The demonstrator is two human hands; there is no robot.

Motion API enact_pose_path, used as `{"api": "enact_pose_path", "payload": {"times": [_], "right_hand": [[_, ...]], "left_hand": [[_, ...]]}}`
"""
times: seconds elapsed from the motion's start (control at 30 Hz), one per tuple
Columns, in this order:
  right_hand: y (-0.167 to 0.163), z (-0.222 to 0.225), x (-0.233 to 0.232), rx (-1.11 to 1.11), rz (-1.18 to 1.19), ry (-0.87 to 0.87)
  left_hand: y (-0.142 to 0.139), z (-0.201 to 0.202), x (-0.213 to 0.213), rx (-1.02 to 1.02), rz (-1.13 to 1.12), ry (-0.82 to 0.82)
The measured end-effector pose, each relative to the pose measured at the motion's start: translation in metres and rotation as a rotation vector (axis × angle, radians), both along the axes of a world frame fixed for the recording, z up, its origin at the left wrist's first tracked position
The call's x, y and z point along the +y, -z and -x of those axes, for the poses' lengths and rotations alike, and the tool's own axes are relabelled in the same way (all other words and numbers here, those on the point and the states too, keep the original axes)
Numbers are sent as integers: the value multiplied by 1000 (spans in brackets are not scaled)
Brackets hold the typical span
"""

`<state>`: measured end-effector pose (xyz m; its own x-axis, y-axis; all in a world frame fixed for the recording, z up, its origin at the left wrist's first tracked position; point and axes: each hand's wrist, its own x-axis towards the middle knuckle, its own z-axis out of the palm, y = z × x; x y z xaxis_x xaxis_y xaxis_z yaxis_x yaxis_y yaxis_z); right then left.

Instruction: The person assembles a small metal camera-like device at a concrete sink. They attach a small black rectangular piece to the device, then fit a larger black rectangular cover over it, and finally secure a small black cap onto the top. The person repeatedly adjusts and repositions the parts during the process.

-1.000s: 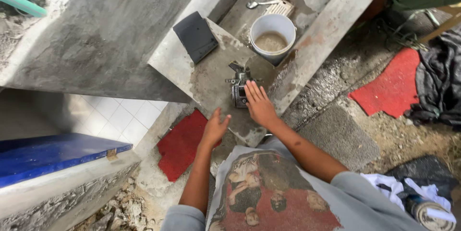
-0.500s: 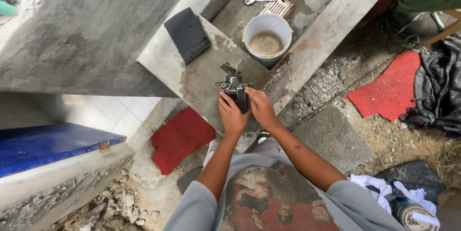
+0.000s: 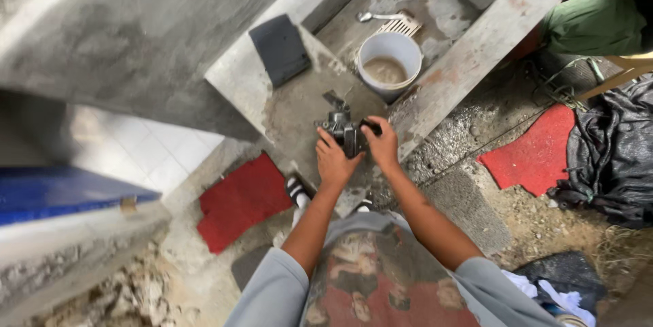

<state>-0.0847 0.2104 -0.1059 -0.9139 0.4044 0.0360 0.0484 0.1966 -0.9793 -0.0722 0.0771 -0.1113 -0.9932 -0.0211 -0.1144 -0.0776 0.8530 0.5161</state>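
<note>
A small dark metal tool (image 3: 343,130), with levers sticking out of its top, rests on a wet concrete slab (image 3: 286,106). My left hand (image 3: 333,162) grips its near left side. My right hand (image 3: 382,143) holds its right side, fingers curled over a black handle. Both forearms reach forward from my body over my printed shirt. The underside of the tool is hidden by my fingers.
A white bucket (image 3: 388,65) of muddy water stands just beyond the tool, with a spoon (image 3: 377,17) and a comb-like scraper (image 3: 401,26) behind it. A black pad (image 3: 280,49) lies on the slab's left. Red mats (image 3: 243,199) (image 3: 534,150) lie on the ground. Another person in green (image 3: 592,11) is at the upper right.
My left hand rose from the slab's near edge onto the tool. Both hands now hold it from either side, and the view has shifted slightly.
</note>
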Motion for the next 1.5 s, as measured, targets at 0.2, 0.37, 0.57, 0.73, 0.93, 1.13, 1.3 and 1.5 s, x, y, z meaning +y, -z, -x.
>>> {"api": "enact_pose_path", "payload": {"times": [0.2,0.37,0.57,0.73,0.93,1.13,1.3,1.5], "right_hand": [[6,13,-2,-36,88,-20],[8,22,-4,-27,62,-120],[9,17,-6,119,-227,-149],[14,18,-6,-196,-171,-136],[24,18,-3,-45,-68,-202],[35,21,-9,-85,100,-150],[46,20,-12,-10,-132,-82],[54,20,-13,78,-158,-111]], "left_hand": [[10,-9,-18,-157,-207,3],[6,-21,-14,71,-77,-56],[5,17,-2,320,15,221],[14,32,3,407,39,233],[21,27,4,449,86,216],[24,29,5,430,140,207],[31,26,3,392,141,202],[33,26,2,432,90,202]]}}
